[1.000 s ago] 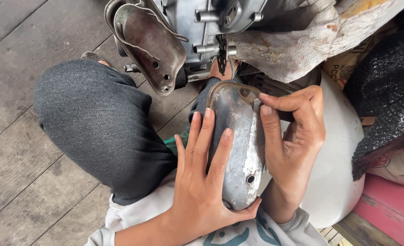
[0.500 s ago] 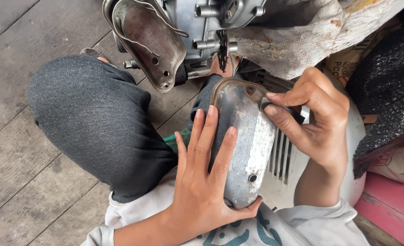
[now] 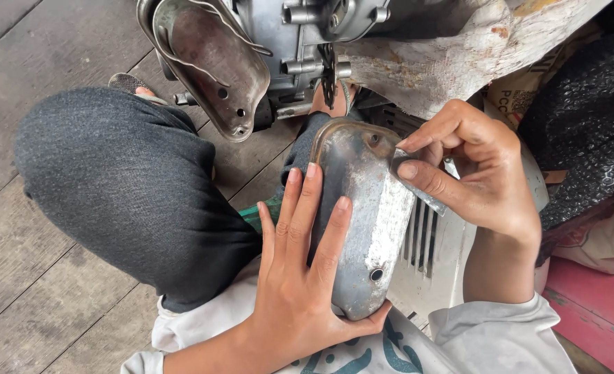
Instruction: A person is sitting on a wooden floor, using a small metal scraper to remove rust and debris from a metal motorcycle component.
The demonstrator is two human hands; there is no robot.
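Gripping grey cover [image 3: 366, 221] — tan sack [image 3: 521, 93] behind

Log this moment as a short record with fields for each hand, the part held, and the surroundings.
left hand: cradles the metal engine cover from below, fingers spread over its face
right hand: pinches a thin flat metal strip against the cover's edge
engine cover: grey, worn, one small hole near its lower end
above: engine block with an open casing
floor: wooden planks

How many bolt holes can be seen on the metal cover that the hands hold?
2. One hole is near the cover's lower end, by the left hand's thumb; one is near the top rim, beside the right hand. Fingers may hide others.
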